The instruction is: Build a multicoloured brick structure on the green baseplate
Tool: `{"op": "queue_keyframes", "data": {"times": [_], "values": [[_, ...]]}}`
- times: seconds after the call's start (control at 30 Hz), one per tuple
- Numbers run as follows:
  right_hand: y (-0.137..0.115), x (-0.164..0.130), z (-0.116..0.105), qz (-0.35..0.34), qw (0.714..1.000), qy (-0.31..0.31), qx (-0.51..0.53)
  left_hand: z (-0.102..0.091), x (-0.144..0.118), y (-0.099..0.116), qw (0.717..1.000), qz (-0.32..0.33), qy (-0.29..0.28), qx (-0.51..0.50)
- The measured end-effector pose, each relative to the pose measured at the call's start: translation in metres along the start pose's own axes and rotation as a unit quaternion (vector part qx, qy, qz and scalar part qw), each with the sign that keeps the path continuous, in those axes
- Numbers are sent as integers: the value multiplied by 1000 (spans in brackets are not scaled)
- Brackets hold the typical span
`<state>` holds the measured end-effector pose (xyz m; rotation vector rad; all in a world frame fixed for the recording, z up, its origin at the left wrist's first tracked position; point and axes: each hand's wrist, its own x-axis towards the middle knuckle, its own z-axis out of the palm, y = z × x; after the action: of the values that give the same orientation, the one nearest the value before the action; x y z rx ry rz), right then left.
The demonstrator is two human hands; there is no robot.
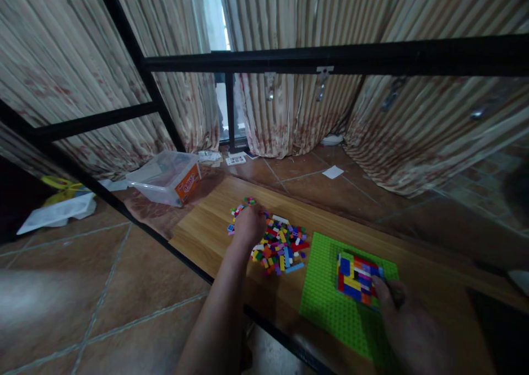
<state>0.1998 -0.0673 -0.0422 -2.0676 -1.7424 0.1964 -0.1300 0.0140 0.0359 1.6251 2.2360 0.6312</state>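
Reaching into the loose brick pile (pixel 278 244), the left hand (pixel 249 226) has its fingers curled among bricks at its 3 o'clock; whether they grip one I cannot tell. The right hand (pixel 407 322) rests open at the 5 o'clock corner of the built block (pixel 359 278).

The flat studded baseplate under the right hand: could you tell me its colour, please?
Bright green baseplate, seen best in the head view.

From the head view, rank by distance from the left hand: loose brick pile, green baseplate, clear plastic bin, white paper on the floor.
1. Loose brick pile: under the left hand.
2. Green baseplate: to its right.
3. Clear plastic bin: far left.
4. White paper: farther back on the tiles; close to the bin's distance.
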Motion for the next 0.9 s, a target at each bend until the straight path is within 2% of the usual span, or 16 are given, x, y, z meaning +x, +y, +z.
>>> {"op": "queue_keyframes", "data": {"times": [0.1, 0.23, 0.37, 0.57, 0.67, 0.9], "values": [[8, 0, 5, 2, 1000, 10, -4, -4, 10, -16, 999, -40, 1, 12], [1, 0, 4, -21, 999, 44, 16, -4, 15, -28, 998, -46, -5, 40], [-11, 8, 1, -62, 995, 61, 53, 1, 13, -27, 998, -23, -20, 64], [-18, 16, 10, -101, 991, -3, 86, 9, 12, -18, 996, -23, -15, 82], [-19, 15, 13, -113, 991, 2, 77, 8, 12, -17, 995, -30, -19, 94], [-15, 11, 9, -96, 993, 4, 62, 2, 10, -26, 992, -36, -36, 112]]}}
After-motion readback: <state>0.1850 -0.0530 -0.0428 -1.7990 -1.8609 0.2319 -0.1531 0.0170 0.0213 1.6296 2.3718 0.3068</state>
